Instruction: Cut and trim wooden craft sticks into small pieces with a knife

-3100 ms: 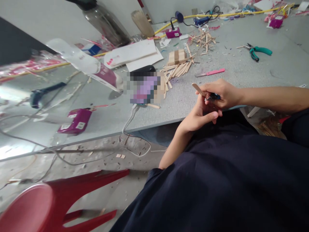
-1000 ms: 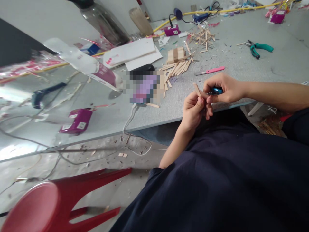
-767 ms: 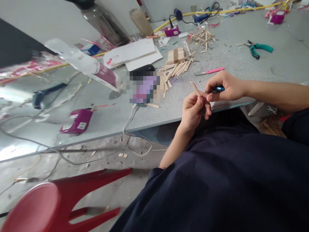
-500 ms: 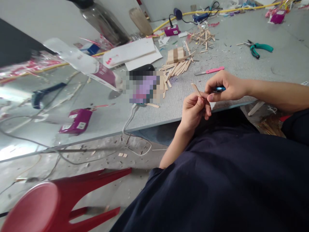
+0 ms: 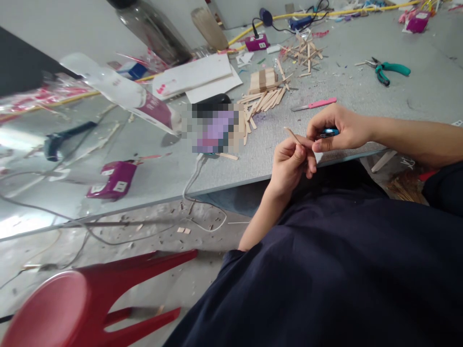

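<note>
My left hand (image 5: 291, 161) is closed, pinching a wooden craft stick (image 5: 291, 135) between thumb and forefinger; the stick's free end points up and left. Close against it, my right hand (image 5: 334, 130) is wrapped round a small blue tool with a shiny metal part (image 5: 330, 132). Most of that tool is hidden by the fingers, so its kind does not show. The right fingertips meet the left fingers near the stick's lower end. Both hands are held over the table's front edge. Just beyond them lies a pink-handled craft knife (image 5: 314, 104).
Loose craft sticks (image 5: 265, 102) and a bundled stack (image 5: 263, 80) lie past my hands. Green-handled pliers (image 5: 390, 71) rest at right. Leftward are a bottle (image 5: 144, 106), a purple box (image 5: 114, 180) and a white cable (image 5: 193, 180). A red stool (image 5: 54, 308) stands on the floor.
The stick's free end has tipped slightly left and down in my left hand. Both hands otherwise keep their place and grip. The view has shifted a little.
</note>
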`<state>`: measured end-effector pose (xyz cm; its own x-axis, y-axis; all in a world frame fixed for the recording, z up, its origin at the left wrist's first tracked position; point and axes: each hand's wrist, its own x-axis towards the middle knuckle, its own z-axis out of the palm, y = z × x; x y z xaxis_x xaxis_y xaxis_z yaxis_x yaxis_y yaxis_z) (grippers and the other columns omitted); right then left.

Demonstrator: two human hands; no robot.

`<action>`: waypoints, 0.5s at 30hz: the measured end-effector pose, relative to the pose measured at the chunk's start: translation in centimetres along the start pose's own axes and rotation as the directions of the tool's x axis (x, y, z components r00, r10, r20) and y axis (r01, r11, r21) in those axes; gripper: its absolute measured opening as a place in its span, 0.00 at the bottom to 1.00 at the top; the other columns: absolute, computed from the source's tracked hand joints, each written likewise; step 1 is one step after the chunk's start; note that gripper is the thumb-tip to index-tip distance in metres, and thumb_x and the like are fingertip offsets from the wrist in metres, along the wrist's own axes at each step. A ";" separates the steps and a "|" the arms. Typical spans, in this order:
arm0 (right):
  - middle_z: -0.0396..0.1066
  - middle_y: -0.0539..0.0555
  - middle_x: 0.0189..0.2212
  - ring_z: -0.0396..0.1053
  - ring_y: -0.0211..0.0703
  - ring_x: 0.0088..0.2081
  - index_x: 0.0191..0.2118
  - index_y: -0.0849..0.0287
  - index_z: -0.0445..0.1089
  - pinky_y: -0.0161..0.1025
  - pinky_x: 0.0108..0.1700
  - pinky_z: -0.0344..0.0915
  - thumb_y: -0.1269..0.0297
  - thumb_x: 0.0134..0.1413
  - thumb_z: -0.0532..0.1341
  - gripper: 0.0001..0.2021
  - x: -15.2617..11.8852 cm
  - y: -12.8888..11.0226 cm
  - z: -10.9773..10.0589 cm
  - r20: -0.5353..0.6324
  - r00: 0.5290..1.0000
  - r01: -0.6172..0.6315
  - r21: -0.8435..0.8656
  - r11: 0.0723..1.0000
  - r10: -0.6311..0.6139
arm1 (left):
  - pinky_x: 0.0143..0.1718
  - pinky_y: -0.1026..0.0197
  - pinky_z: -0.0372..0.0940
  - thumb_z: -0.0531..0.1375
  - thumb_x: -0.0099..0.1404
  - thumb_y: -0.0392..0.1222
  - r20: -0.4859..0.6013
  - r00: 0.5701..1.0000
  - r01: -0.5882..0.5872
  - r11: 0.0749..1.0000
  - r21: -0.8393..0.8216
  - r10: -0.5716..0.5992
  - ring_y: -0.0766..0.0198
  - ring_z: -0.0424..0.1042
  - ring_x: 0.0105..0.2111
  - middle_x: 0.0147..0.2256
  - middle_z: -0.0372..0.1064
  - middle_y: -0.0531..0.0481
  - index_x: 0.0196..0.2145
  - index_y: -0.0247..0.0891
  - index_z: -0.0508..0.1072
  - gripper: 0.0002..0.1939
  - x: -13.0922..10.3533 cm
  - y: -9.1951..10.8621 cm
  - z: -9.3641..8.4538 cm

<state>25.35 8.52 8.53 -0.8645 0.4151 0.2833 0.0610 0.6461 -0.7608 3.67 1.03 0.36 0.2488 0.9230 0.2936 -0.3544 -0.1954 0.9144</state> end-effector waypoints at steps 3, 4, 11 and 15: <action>0.77 0.48 0.36 0.71 0.41 0.41 0.42 0.57 0.79 0.41 0.44 0.67 0.38 0.76 0.77 0.25 0.1 0.0 0.1 -0.009 1.000 0.011 -0.006 1.000 -0.012 | 0.16 0.63 0.58 0.77 0.67 0.85 -0.005 1.000 -0.007 1.000 0.015 0.007 0.67 0.63 0.12 0.18 0.69 0.61 0.36 0.47 0.78 0.38 0.0 -0.1 0.0; 0.77 0.49 0.36 0.70 0.41 0.41 0.42 0.56 0.79 0.41 0.44 0.67 0.37 0.76 0.77 0.25 0.1 0.1 0.1 -0.011 1.000 0.015 -0.011 1.000 -0.015 | 0.16 0.63 0.58 0.77 0.67 0.86 -0.007 1.000 -0.005 1.000 0.021 0.005 0.67 0.64 0.13 0.18 0.69 0.61 0.36 0.47 0.77 0.38 0.0 0.0 0.0; 0.77 0.49 0.36 0.71 0.40 0.41 0.44 0.57 0.80 0.41 0.43 0.66 0.34 0.76 0.76 0.27 0.0 0.1 0.0 -0.007 1.000 0.015 -0.026 1.000 -0.015 | 0.16 0.63 0.58 0.77 0.68 0.84 0.000 1.000 -0.019 1.000 0.016 0.019 0.67 0.64 0.13 0.18 0.69 0.61 0.36 0.47 0.77 0.37 -0.1 0.1 0.1; 0.77 0.49 0.36 0.71 0.41 0.41 0.43 0.57 0.80 0.42 0.43 0.66 0.34 0.76 0.76 0.27 0.0 0.1 0.0 -0.007 1.000 0.015 -0.031 0.999 -0.016 | 0.16 0.63 0.59 0.77 0.65 0.87 -0.018 1.000 0.004 0.999 0.032 -0.003 0.66 0.65 0.13 0.17 0.68 0.61 0.36 0.47 0.76 0.39 0.0 0.1 0.1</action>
<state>25.33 8.58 8.47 -0.8619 0.4094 0.2990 0.0631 0.6718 -0.7380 3.74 0.95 0.49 0.2332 0.9296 0.2855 -0.3246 -0.2023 0.9240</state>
